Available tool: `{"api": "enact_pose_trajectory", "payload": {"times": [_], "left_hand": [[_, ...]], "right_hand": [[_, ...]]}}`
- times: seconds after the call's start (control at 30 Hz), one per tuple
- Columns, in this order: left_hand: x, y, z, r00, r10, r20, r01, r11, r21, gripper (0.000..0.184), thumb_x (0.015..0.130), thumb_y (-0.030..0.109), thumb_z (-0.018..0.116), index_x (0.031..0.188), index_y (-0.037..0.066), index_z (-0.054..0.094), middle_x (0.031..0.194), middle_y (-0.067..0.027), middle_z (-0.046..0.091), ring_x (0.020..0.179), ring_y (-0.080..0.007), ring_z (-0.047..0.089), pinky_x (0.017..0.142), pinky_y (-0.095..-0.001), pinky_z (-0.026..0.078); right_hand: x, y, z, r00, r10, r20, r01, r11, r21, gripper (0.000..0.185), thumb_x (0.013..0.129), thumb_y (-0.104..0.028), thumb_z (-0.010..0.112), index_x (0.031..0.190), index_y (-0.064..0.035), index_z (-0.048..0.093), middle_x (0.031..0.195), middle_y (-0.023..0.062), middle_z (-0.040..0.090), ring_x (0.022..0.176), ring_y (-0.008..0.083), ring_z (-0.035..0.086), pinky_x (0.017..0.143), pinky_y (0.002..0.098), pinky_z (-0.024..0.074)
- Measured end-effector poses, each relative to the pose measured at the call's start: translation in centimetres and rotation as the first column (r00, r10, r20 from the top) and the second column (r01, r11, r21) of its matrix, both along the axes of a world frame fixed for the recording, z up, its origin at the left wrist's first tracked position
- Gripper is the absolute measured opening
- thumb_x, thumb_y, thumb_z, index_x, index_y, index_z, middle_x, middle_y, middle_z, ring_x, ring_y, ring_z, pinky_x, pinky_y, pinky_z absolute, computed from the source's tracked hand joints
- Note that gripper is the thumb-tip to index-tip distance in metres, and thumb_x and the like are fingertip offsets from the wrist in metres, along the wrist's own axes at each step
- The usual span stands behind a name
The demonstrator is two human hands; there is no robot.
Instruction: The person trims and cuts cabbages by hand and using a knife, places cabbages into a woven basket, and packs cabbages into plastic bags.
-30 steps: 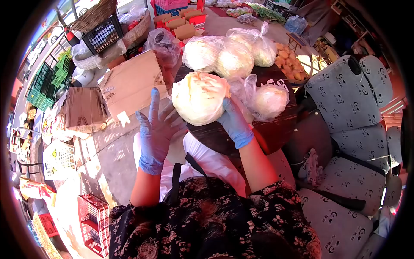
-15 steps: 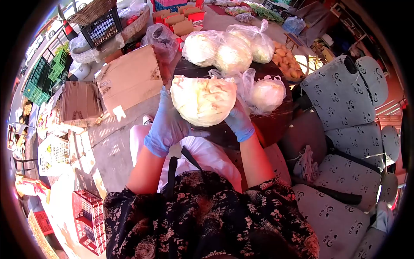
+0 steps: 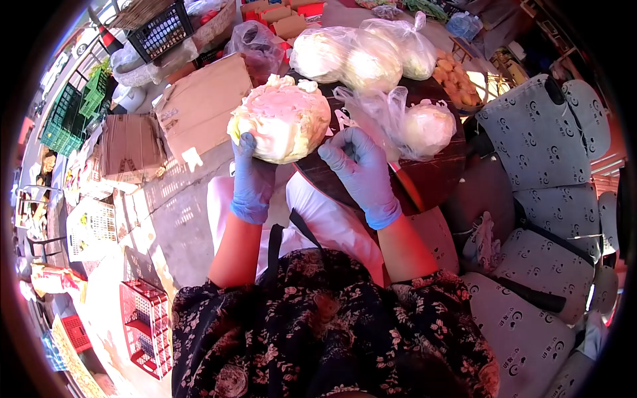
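A pale cabbage (image 3: 282,123) rests in my left hand (image 3: 252,179), blue-gloved, with the thumb on its near side and the other fingers hidden beneath it. Just right of the cabbage, apart from it, my gloved right hand (image 3: 363,174) is raised with curled fingers; whether anything lies between them cannot be made out. Both hands are at the near edge of a dark round table (image 3: 438,179). On the table, a bagged cabbage (image 3: 429,129) sits to the right, and several more bagged cabbages (image 3: 371,63) lie at the back.
Flattened cardboard (image 3: 206,106) and a cardboard box (image 3: 131,147) stand to the left. A red crate (image 3: 146,328) is at lower left, green crates (image 3: 63,119) at far left. Patterned grey chairs (image 3: 537,139) line the right side. A basket of orange-brown produce (image 3: 454,79) is behind the table.
The cabbage has shifted left and up, tipped to show a pinkish-white face, and now rests in my left hand. My right hand has come off it and its fingers have curled.
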State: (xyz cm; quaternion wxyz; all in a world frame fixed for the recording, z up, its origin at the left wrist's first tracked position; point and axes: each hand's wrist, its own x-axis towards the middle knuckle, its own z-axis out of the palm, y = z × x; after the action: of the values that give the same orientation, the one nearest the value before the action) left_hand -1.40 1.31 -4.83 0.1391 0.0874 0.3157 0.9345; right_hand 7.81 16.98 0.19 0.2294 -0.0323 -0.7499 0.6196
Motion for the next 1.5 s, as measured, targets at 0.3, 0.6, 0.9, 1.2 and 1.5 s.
{"api": "enact_pose_trajectory", "payload": {"times": [0.3,0.6,0.9,1.2,1.5], "left_hand": [[0.3,0.1,-2.9,0.975,0.101,-0.198,-0.117,0.991,-0.071,0.071,0.088,0.047,0.058,0.139,0.007,0.031,0.136,-0.0121,0.043,0.123,-0.0288,0.046,0.103,-0.0452,0.038],[2.2,1.0,-0.1,0.989,-0.085,0.124,0.068,0.989,0.133,0.076,0.088,0.058,0.05,0.141,0.006,0.03,0.141,-0.0141,0.04,0.127,-0.0312,0.042,0.108,-0.0467,0.034],[1.9,0.7,-1.0,0.989,-0.114,0.095,0.106,0.991,0.085,0.076,0.087,0.056,0.052,0.14,0.005,0.031,0.141,-0.0145,0.039,0.127,-0.0311,0.042,0.108,-0.0469,0.034],[1.8,0.8,-0.7,0.981,-0.142,0.134,0.128,0.986,0.108,0.072,0.089,0.056,0.048,0.14,0.008,0.031,0.14,-0.0139,0.04,0.126,-0.0327,0.044,0.103,-0.0514,0.038],[2.0,1.3,-0.2,0.956,-0.224,0.189,0.194,0.967,0.164,0.072,0.09,0.061,0.037,0.142,0.013,0.03,0.143,-0.0146,0.037,0.128,-0.036,0.041,0.099,-0.0584,0.039]], "right_hand": [[-0.6,-1.5,-0.3,0.991,-0.025,-0.132,0.03,0.999,0.038,0.014,0.085,-0.009,0.067,0.085,-0.0018,0.055,0.07,0.0016,0.055,0.061,0.0081,0.053,0.057,0.0236,0.0455],[-0.3,-0.6,-1.7,0.979,0.087,-0.186,-0.165,0.872,-0.462,0.005,0.091,-0.004,0.058,0.087,-0.0036,0.054,0.083,0.0013,0.058,0.072,0.0064,0.055,0.068,0.0228,0.0484],[-1.0,0.3,1.1,0.945,0.051,-0.323,0.151,0.808,0.569,0.035,0.079,-0.003,0.065,0.114,-0.0107,0.064,0.088,0.0086,0.058,0.074,0.0211,0.059,0.068,0.0288,0.0494],[-1.1,0.2,0.0,0.862,0.119,-0.493,0.181,0.836,0.518,0.023,0.067,0.005,0.063,0.087,-0.006,0.056,0.09,0.0078,0.059,0.07,0.023,0.06,0.061,0.0298,0.0511],[0.8,-0.1,-1.3,0.918,0.247,-0.311,-0.328,0.914,-0.239,0.016,0.084,0.009,0.042,0.09,-0.005,0.046,0.079,0.0054,0.055,0.066,0.0106,0.053,0.064,0.0257,0.0482]]}}
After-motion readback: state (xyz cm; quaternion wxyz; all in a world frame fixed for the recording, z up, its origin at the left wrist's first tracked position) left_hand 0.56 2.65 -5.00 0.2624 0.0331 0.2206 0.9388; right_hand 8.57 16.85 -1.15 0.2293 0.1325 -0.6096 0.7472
